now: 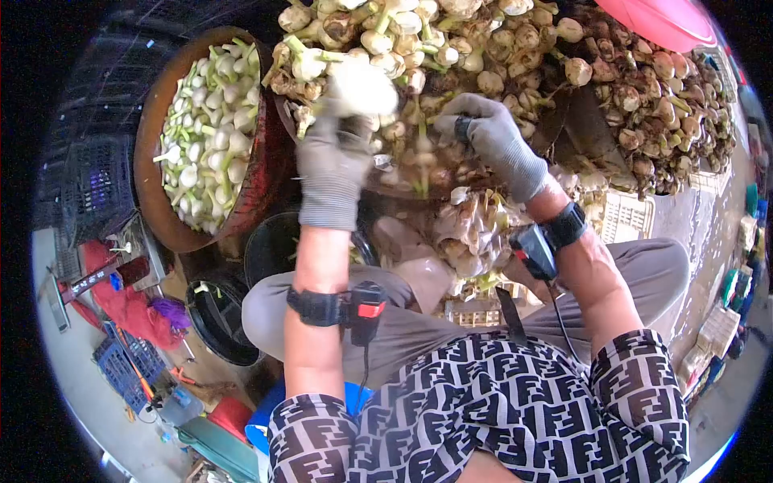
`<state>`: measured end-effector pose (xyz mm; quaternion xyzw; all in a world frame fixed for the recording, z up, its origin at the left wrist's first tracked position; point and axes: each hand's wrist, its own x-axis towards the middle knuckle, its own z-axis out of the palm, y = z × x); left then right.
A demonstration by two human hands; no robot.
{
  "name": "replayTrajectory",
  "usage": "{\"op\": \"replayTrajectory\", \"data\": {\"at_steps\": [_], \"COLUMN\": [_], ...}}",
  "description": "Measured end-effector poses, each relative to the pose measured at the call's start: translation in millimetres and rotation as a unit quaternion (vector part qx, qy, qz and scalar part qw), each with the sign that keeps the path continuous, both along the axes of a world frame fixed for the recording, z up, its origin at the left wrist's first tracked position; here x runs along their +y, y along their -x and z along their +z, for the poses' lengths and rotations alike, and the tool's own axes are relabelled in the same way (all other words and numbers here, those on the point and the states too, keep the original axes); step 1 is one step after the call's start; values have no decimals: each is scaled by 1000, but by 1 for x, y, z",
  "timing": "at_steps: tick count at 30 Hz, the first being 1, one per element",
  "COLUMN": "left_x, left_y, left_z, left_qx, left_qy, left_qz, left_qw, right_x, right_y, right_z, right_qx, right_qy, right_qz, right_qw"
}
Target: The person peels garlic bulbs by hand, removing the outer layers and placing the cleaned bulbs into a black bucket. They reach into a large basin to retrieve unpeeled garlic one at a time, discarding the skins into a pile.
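Note:
A grey glove covers my left hand (336, 157), whose fingers are closed round the lower side of a bright white garlic bulb (364, 88), blurred and overexposed. To its right, my gloved right hand (487, 137) is closed, with a small dark object (462, 129) at its fingers that I cannot make out clearly. Both hands are over a heap of garlic bulbs (491, 80) with green and brown stems. Between them lie more bulbs and loose skins on a wet surface. Peeled white garlic (213, 129) fills a rusty round tub (153, 161) left of my left hand.
Unpeeled, rooty garlic (668, 105) is piled at the right, below a pink basin (660, 20). Garlic skins (475, 233) heap up between my knees beside a cream crate (628, 216). Black buckets (221, 322), dark crates (101, 185) and red cloth (133, 314) stand at the left.

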<state>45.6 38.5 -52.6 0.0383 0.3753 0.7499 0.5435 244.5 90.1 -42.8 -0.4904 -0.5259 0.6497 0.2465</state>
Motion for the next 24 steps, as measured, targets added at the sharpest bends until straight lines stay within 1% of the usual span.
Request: {"op": "replayTrajectory", "data": {"at_steps": [1,2,3,4,5,6,7,8,9,10,11,13,15,16,17,18,19,20,21,22,23,24], "left_x": [3,0,-3,-2,-1,-1,0,1,2,2,2,-1,-1,1,4,6,4,4,3,2,0,-3], "left_y": [13,35,50,48,44,38,24,17,13,11,14,22,16,20,20,13,4,-3,-11,-21,-31,-41], "left_z": [7,13,21,32,39,39,47,45,42,42,38,35,37,30,26,22,25,23,17,7,-1,-7], "left_qx": [21,-30,-80,-105,-128,-131,-93,-84,-75,-117,-89,-33,78,50,22,33,43,167,290,399,503,641], "left_qy": [-13,-68,-124,-124,-124,-118,-79,-57,-36,-4,-19,-48,35,12,-14,14,16,57,96,92,88,65], "left_qz": [76,75,75,97,119,98,66,37,7,-10,-36,-87,-36,-50,-64,-53,-90,-152,-209,-235,-256,-268], "left_qw": [997,994,986,982,977,979,990,994,997,993,995,995,996,997,998,998,995,972,929,882,821,717], "right_x": [7,20,33,41,50,57,62,62,61,61,61,60,55,57,57,57,55,51,44,36,27,19], "right_y": [-5,-18,-29,-30,-29,-23,-16,-11,-11,-8,-6,2,6,-1,-4,-12,-17,-20,-27,-37,-38,-36], "right_z": [-19,-54,-82,-92,-102,-120,-145,-160,-172,-179,-186,-193,-195,-195,-180,-163,-140,-120,-120,-125,-115,-106], "right_qx": [-32,-81,-109,-219,-325,-359,-390,-418,-429,-440,-451,-471,-492,-480,-476,-472,-467,-480,-382,-271,-150,-124], "right_qy": [-50,-85,-138,-90,-41,-89,-136,-182,-171,-162,-152,-135,-114,-150,-168,-187,-205,-269,-277,-278,-272,-136], "right_qz": [-4,13,72,142,208,257,305,353,363,372,379,395,414,428,426,424,421,490,404,307,203,146], "right_qw": [998,993,982,961,922,893,858,817,809,802,794,777,757,751,751,750,750,676,784,869,928,972]}}
